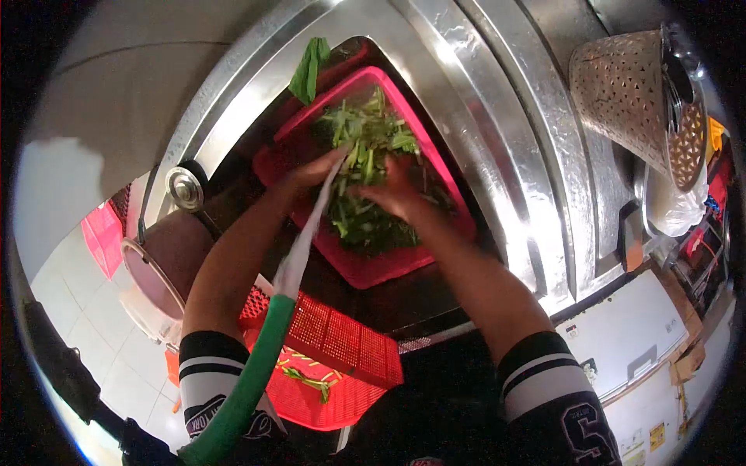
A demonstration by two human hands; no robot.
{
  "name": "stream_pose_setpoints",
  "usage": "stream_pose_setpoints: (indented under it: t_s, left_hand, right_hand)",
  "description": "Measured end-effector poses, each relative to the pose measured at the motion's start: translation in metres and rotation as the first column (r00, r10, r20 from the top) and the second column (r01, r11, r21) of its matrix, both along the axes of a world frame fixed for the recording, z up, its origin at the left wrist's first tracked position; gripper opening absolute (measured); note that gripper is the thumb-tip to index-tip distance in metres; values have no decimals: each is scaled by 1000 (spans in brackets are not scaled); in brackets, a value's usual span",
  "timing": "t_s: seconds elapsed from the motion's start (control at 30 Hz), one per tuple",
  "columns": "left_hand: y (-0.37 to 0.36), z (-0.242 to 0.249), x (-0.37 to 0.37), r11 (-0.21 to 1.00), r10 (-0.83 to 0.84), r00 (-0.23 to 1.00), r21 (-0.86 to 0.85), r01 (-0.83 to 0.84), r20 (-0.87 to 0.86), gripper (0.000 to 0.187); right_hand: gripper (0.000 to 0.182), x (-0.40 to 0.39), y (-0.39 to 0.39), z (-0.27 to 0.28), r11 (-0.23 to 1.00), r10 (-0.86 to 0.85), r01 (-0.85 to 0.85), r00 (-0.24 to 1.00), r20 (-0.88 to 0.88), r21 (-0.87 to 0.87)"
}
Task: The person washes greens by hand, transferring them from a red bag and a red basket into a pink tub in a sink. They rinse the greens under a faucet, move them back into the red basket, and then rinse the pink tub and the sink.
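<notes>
Cut leafy greens with pale stems fill a bright pink plastic basket standing in the metal sink. My left hand reaches into the greens from the left, its fingertips partly hidden and blurred. From the right, my right hand is among the greens with thumb and fingers spread apart. A green hose with a whitish sleeve on its end rises between my forearms and points at the basket, passing close to my left hand.
A green leaf hangs on the sink's edge. Below stands a red perforated basket with a few greens. A pinkish bucket is at the left, beside a round metal lid. A perforated metal pot lies tilted at the upper right.
</notes>
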State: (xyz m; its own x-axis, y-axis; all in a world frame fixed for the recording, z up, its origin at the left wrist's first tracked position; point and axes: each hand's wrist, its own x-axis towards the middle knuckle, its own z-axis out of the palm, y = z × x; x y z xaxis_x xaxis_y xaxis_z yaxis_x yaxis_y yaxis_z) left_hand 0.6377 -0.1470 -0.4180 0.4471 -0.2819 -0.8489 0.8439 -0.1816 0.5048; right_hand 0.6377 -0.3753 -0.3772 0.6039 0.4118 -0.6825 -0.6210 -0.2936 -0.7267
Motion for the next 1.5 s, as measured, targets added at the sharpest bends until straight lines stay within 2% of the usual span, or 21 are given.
stream_pose_setpoints:
  t_s: [0.07, 0.13, 0.17, 0.23, 0.3, 0.33, 0.4, 0.47, 0.67, 0.7, 0.73, 0.8, 0.87, 0.97, 1.03, 1.07, 1.1, 1.17, 1.33, 1.43, 1.5]
  left_hand:
    - [-6, 36, 12, 996, 66, 992, 66, -59, -108, 58]
    - [4, 45, 18, 910, 358, 891, -110, -400, -278, 58]
    - [22, 28, 6, 965, 233, 963, -93, -246, -137, 57]
    - [28, 8, 4, 961, -18, 988, 276, -26, 154, 57]
    - [22, 9, 12, 865, -95, 964, 499, -43, 248, 56]
    - [18, 8, 17, 841, -77, 960, 535, -84, 270, 56]
    - [8, 21, 28, 899, 114, 967, 390, -199, 229, 56]
    - [-5, 50, 38, 913, 376, 926, 157, -377, 37, 56]
    - [-28, 74, 41, 941, 337, 941, -41, -335, 36, 56]
    - [-1, 17, 31, 992, 110, 986, -74, -101, 125, 55]
    - [4, 3, 21, 992, 115, 987, -72, -107, 115, 55]
    - [5, 2, 17, 880, -362, 916, 388, 274, 174, 56]
    - [-12, 42, 10, 975, -47, 998, 221, 35, 50, 61]
    - [-42, 78, 5, 889, -366, 923, 339, 308, 121, 71]
    - [-60, 70, 4, 943, 307, 922, -56, -328, -238, 70]
    - [-60, 74, 9, 943, 307, 924, -57, -327, -228, 70]
    - [-60, 83, 15, 948, 296, 925, -44, -315, -237, 69]
    - [-57, 103, 31, 960, 267, 928, -13, -279, -259, 66]
    - [-54, 131, 41, 978, 152, 969, -116, -176, -194, 65]
    - [-51, 164, 48, 995, 99, 954, 17, -98, -282, 66]
    - [-46, 182, 49, 995, 102, 930, 25, -99, -354, 66]
  right_hand:
    - [100, -10, 12, 20, 1000, 21, -21, 1000, 0, 3]
    - [96, 7, 18, 58, 974, 202, -226, 877, 435, 3]
    - [92, 8, 23, 55, 966, 257, -240, 826, 502, -99]
    - [86, 53, 26, 73, 925, 372, -293, 833, 410, -243]
    - [82, 88, 33, 62, 858, 472, -345, 821, 321, -380]
    - [74, 95, 41, 50, 895, 362, -169, 815, 452, -413]
    - [67, 90, 55, 25, 910, 252, 13, 777, 577, -414]
    - [56, 82, 64, 5, 774, 596, -271, 618, 514, -572]
    - [76, 60, 30, 41, 579, 805, -585, 520, 285, -568]
    - [83, 60, 19, 69, 578, 758, -533, 632, 164, -618]
    - [90, 58, 8, 84, 563, 683, -481, 729, 51, -672]
    - [107, 41, -15, 76, 617, 618, -467, 786, 23, -634]
    - [125, 30, -23, 52, 669, 549, -437, 836, 3, -602]
    - [138, 20, -20, 23, 746, 489, -433, 872, -25, -505]
    - [120, 16, -11, 28, 848, 343, -257, 933, 111, -464]
    - [114, 14, -7, 29, 874, 293, -196, 943, 160, -443]
    - [108, 7, -2, 26, 993, -24, 39, 991, 128, -112]
    - [90, -4, 9, 1, 933, -299, 292, 954, 1, 208]
    - [86, 16, 3, 24, 946, -185, 208, 976, -114, 248]
    - [95, 32, -4, 62, 992, 51, -56, 998, -44, -111]
    - [89, 24, -2, 68, 999, -33, 33, 999, -26, 4]
